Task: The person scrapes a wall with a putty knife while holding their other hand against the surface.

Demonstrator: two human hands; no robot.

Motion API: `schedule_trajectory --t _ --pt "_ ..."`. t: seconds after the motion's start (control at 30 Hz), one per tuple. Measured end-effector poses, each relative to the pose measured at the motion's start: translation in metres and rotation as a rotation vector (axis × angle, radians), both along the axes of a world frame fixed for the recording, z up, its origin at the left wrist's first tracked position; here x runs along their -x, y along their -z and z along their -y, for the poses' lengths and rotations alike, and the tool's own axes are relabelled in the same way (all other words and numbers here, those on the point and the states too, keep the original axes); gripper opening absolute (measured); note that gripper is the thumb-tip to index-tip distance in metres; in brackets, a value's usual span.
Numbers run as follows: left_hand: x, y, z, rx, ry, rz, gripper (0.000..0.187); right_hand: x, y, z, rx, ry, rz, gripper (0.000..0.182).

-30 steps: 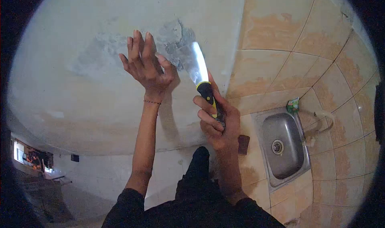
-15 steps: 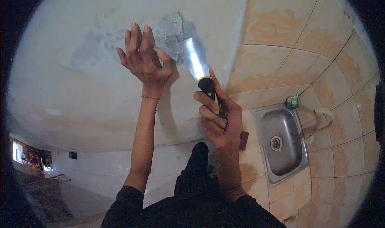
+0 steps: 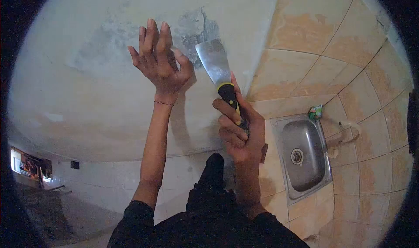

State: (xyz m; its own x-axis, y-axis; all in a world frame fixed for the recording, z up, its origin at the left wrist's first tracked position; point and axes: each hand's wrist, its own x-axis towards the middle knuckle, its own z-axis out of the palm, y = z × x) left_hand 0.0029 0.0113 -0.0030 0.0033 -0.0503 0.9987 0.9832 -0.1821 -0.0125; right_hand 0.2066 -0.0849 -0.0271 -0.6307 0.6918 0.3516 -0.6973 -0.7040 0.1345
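My right hand (image 3: 240,125) is wrapped round the black and yellow handle of a putty knife (image 3: 214,63). Its wide metal blade points up at the wall (image 3: 109,95), near a rough grey patch with peeling paint (image 3: 196,27). Whether the blade edge touches the wall I cannot tell. To the left of the blade, my left hand (image 3: 162,67) is held up against or just before the wall, fingers spread, with nothing in it. A thin dark bracelet circles the left wrist.
A steel sink (image 3: 303,156) is set in the tiled counter at the right, with a green packet (image 3: 315,112) at its upper corner. Tan tiled wall (image 3: 301,69) lies beyond the wall's edge. A window (image 3: 16,161) shows far left.
The view has shifted slightly. The blade has tilted, and its bright glare has faded. My left hand remains spread near the same part of the patch.
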Motion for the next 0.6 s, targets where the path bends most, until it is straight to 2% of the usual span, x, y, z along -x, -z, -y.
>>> schedule_trajectory --t 0.13,0.3,0.47,0.6 --pt "-0.0009 0.0011 -0.0004 -0.006 -0.004 -0.001 0.063 0.0018 0.0014 -0.0037 -0.001 -0.020 -0.011 0.025" --pt "0.0007 0.0013 0.0008 0.017 -0.009 -0.001 0.063 0.0013 0.0083 -0.0056 0.017 -0.030 -0.014 0.019" --pt "-0.0001 0.0019 0.0012 0.014 0.009 0.009 0.062 0.0030 0.0036 -0.0071 -0.051 0.027 0.040 0.024" --pt "0.0014 0.0015 0.0036 0.043 -0.013 0.002 0.063 0.0013 0.0081 -0.0055 -0.070 0.132 0.181 0.039"
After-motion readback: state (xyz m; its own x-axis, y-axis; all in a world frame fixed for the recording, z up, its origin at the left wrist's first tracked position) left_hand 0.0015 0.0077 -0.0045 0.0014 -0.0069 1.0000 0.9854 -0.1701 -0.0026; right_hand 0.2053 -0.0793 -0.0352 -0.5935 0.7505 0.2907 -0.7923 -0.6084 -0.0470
